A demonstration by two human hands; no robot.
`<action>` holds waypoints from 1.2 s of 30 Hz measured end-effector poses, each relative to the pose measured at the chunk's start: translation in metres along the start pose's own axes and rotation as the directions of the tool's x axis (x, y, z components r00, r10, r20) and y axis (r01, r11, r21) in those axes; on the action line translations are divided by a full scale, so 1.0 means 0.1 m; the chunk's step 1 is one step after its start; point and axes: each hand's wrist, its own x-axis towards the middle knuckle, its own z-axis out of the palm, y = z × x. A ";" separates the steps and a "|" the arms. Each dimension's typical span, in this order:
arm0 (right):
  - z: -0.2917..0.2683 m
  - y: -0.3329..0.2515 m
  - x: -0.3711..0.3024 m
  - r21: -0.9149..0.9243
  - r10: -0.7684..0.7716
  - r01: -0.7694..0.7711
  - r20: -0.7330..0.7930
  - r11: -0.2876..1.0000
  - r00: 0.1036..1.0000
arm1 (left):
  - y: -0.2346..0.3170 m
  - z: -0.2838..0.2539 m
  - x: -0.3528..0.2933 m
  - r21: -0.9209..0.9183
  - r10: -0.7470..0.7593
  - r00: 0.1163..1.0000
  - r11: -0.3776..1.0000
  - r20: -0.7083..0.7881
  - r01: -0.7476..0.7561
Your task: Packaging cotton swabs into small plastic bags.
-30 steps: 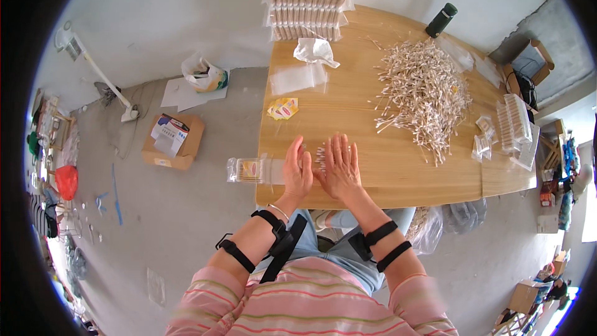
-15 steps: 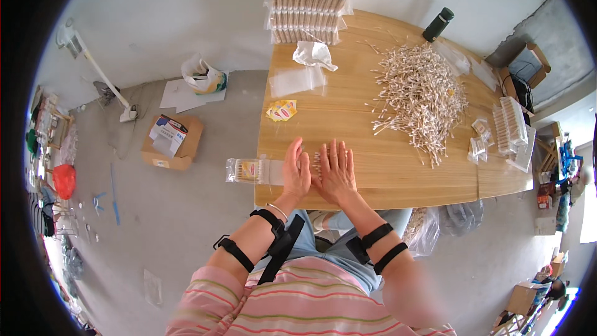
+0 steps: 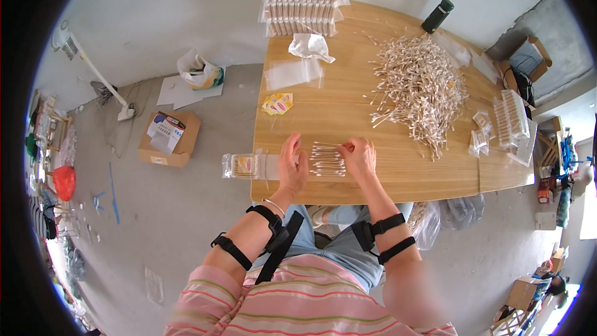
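Note:
A row of cotton swabs (image 3: 327, 163) lies side by side on the table between my hands, their sticks running left to right. My left hand (image 3: 293, 165) rests on its edge at the row's left end, thumb and fingers apart, nothing held. At the right end, my right hand (image 3: 359, 157) has its fingers curled, thumb and fingertips pinched at the tip of a swab near the row's far side. Left of my left hand, a clear bag of swabs with a yellow card (image 3: 245, 165) sticks out past the table's left edge. Its inner part passes behind my left hand.
A large heap of loose swabs (image 3: 420, 90) covers the table's right half. Yellow cards (image 3: 278, 104), clear empty bags (image 3: 294, 74) and a crumpled white wrapper (image 3: 311, 47) lie farther left. Stacked swab packs (image 3: 301, 0) and a dark green bottle (image 3: 438, 16) stand at the back.
My hands have moved apart. The right one has shifted right and gone from flat to pinched, uncovering the row of swabs. My left hand has moved slightly left.

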 end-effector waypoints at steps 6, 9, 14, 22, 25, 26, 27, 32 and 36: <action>-0.07 0.01 0.11 0.102 -0.111 0.105 0.050 0.989 0.993 | -0.04 0.01 -0.02 0.022 0.009 1.000 1.000 -0.025 -0.008; -0.25 -0.10 0.10 0.312 -0.036 -0.002 0.117 0.950 0.992 | -0.05 -0.01 -0.04 0.027 0.011 0.999 1.000 -0.045 -0.010; -0.29 -0.08 0.13 0.656 -0.002 -0.126 0.191 0.744 0.982 | -0.03 0.01 -0.02 0.032 -0.003 1.000 0.999 -0.027 0.003; -0.42 0.17 -0.04 0.778 0.174 -0.237 0.166 0.582 0.971 | -0.05 0.00 -0.04 0.040 -0.062 0.998 0.997 -0.003 0.062; -0.68 0.37 -0.28 0.755 0.250 -0.292 0.174 0.588 0.952 | -0.06 -0.01 -0.03 -0.001 -0.033 0.999 0.999 -0.002 0.033; -0.77 0.47 -0.39 0.733 0.288 -0.319 0.174 0.601 0.942 | -0.05 -0.01 -0.03 -0.017 -0.032 0.999 0.999 0.009 0.032; -0.90 0.54 -0.53 0.696 0.290 -0.301 0.139 0.652 0.947 | -0.04 -0.02 -0.03 -0.032 -0.032 0.999 0.999 0.018 0.032; -1.62 1.42 -1.37 0.402 0.425 -0.378 -0.031 0.834 0.905 | -0.11 -0.03 -0.05 -0.141 -0.063 0.998 0.988 0.027 0.066; -1.71 1.77 -1.69 -0.501 0.302 -0.452 -0.353 0.738 0.886 | -0.10 -0.01 -0.03 -0.121 -0.065 0.997 0.990 0.046 0.070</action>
